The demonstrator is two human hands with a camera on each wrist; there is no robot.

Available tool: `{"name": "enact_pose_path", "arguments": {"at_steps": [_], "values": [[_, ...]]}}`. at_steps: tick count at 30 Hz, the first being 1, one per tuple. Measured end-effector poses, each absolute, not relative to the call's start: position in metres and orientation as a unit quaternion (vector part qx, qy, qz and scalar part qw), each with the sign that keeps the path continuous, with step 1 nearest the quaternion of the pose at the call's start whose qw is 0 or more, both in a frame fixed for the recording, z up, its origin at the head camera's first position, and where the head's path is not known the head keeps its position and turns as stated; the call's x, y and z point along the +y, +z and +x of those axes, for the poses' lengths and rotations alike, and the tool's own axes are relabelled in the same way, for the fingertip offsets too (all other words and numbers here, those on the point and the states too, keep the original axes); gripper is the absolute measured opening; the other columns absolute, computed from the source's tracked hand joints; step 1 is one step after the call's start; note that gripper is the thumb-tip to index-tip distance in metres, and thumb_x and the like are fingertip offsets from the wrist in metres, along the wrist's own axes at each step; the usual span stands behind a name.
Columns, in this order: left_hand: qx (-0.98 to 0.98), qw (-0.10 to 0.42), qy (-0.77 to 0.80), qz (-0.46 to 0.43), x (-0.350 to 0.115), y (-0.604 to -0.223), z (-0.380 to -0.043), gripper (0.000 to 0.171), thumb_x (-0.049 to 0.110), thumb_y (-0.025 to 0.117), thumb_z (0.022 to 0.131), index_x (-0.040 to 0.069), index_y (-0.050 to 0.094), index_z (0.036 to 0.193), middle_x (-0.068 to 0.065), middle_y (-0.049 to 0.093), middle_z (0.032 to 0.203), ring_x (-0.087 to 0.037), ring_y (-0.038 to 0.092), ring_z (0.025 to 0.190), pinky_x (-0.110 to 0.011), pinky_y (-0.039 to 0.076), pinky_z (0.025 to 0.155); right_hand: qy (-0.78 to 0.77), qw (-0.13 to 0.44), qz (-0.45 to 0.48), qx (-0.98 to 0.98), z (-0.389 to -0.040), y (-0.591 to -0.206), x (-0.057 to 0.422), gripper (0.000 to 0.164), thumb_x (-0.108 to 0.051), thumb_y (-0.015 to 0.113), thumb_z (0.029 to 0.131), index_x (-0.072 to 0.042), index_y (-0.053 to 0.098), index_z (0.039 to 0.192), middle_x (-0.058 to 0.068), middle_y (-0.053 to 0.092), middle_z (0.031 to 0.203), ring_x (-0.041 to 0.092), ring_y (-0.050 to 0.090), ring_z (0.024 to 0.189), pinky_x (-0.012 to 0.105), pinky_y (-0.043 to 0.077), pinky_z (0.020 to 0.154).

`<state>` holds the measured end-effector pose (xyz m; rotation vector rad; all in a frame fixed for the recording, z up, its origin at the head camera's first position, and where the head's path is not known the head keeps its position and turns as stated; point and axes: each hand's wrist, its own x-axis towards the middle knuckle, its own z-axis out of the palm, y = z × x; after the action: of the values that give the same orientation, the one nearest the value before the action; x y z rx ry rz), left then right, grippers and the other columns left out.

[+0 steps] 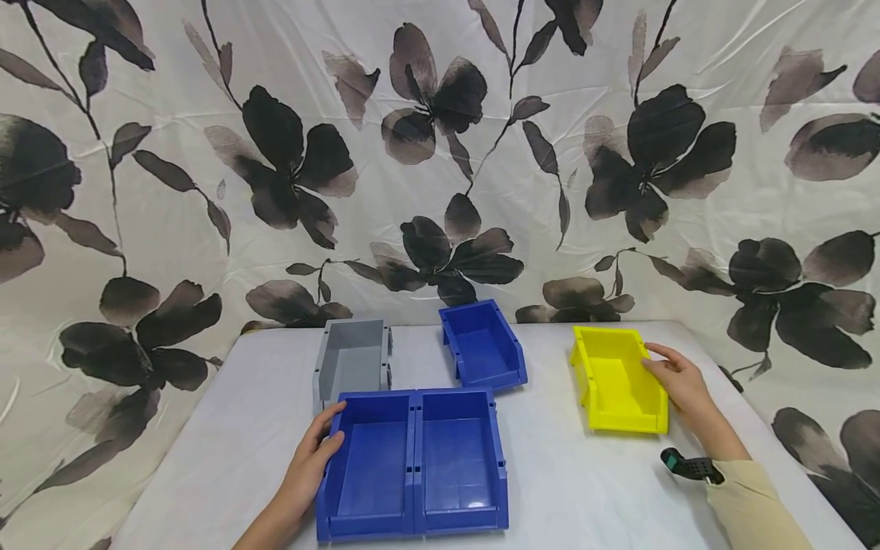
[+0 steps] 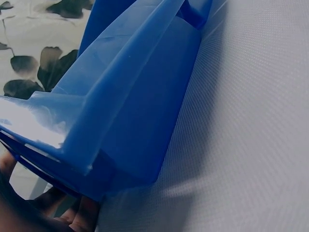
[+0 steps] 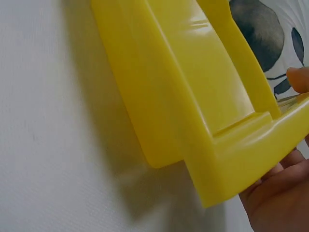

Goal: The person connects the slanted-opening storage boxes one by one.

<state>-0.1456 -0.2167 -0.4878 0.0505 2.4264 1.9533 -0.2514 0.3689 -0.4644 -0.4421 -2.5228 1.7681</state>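
Note:
Two blue bins (image 1: 374, 466) stand side by side at the front of the table, their inner walls touching. My left hand (image 1: 307, 466) grips the outer wall of the left one, thumb over the rim; in the left wrist view the fingers (image 2: 82, 215) show beneath the blue plastic (image 2: 140, 106). At the right, a yellow bin (image 1: 622, 382) has its right wall held by my right hand (image 1: 684, 386). Seen from the right wrist, the thumb (image 3: 300, 79) lies on the inner side of the yellow bin (image 3: 193, 96) and the other fingers are outside.
Behind the paired bins, a grey bin (image 1: 354, 355) stands at the left and another blue bin (image 1: 481, 344) sits slightly turned in the middle. White cloth covers the table (image 1: 564, 489). A floral curtain (image 1: 440, 153) hangs along its back edge.

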Motion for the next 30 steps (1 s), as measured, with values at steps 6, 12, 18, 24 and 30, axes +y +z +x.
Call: {"name": "enact_pose_path", "arguments": {"at_steps": [6, 12, 18, 24, 30], "values": [[0.777, 0.014, 0.63, 0.013, -0.218, -0.487, -0.145, 0.046, 0.023, 0.044, 0.104, 0.02, 0.034, 0.149, -0.021, 0.037, 0.145, -0.037, 0.041, 0.126, -0.048, 0.036, 0.096, 0.636, -0.012, -0.152, -0.757, -0.253, -0.467, 0.366, 0.066, -0.028, 0.064, 0.095, -0.016, 0.032, 0.152, 0.002, 0.045, 0.105, 0.013, 0.048, 0.088, 0.018, 0.047, 0.073], [0.779, 0.014, 0.627, 0.011, -0.219, -0.486, -0.143, 0.046, 0.023, 0.044, 0.104, 0.02, 0.034, 0.149, -0.021, 0.034, 0.147, -0.037, 0.035, 0.13, -0.056, 0.028, 0.101, 0.703, -0.032, -0.2, -0.682, -0.251, -0.466, 0.353, 0.065, -0.015, 0.06, 0.095, -0.026, 0.032, 0.152, 0.005, 0.04, 0.134, 0.017, 0.046, 0.106, 0.018, 0.049, 0.078], [0.777, 0.013, 0.63, 0.007, -0.219, -0.488, -0.142, 0.046, 0.024, 0.045, 0.104, 0.021, 0.035, 0.148, -0.021, 0.034, 0.148, -0.037, 0.035, 0.13, -0.054, 0.029, 0.1, 0.72, -0.018, -0.233, -0.653, -0.248, -0.464, 0.34, 0.06, -0.011, 0.055, 0.095, -0.027, 0.034, 0.15, 0.007, 0.024, 0.153, 0.019, 0.042, 0.112, 0.018, 0.047, 0.08], [0.776, 0.009, 0.631, 0.008, -0.22, -0.488, -0.143, 0.046, 0.024, 0.045, 0.104, 0.022, 0.035, 0.148, -0.02, 0.035, 0.146, -0.037, 0.038, 0.128, -0.054, 0.031, 0.1, 0.736, -0.015, -0.206, -0.645, -0.244, -0.459, 0.334, 0.054, -0.009, 0.054, 0.095, -0.028, 0.039, 0.143, 0.003, 0.034, 0.139, 0.016, 0.042, 0.108, 0.02, 0.047, 0.082], [0.776, 0.01, 0.631, 0.012, -0.219, -0.488, -0.146, 0.045, 0.023, 0.045, 0.104, 0.023, 0.036, 0.148, -0.019, 0.035, 0.147, -0.035, 0.035, 0.13, -0.057, 0.025, 0.102, 0.741, -0.032, -0.169, -0.649, -0.233, -0.454, 0.329, 0.047, -0.007, 0.053, 0.095, -0.03, 0.045, 0.135, -0.002, 0.043, 0.122, 0.016, 0.045, 0.103, 0.021, 0.047, 0.081]]}}
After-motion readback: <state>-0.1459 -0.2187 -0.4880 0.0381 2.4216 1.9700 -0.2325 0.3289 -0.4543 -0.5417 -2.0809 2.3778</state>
